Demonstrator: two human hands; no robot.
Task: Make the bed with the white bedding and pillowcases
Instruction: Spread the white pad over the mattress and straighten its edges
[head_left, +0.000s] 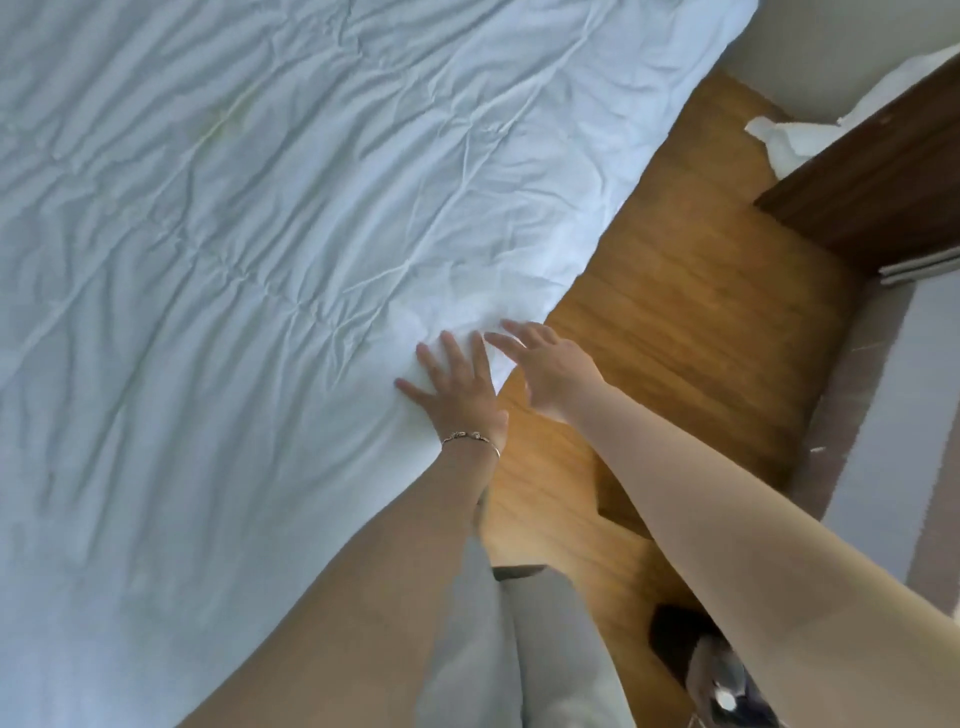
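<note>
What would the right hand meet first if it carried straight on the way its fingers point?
Probably the edge of the white bedding: the right hand points up-left at it, fingertips beside it, though height is unclear.

Wrinkled white bedding (270, 218) lies spread flat, its edge overhanging the bedside.

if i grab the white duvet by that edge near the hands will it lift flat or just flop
Probably flops: the white duvet is creased all over and drapes off the bed's side. It looks puffy, so likely light for its bulk. The left hand dents it slightly, suggesting soft filling.
</note>
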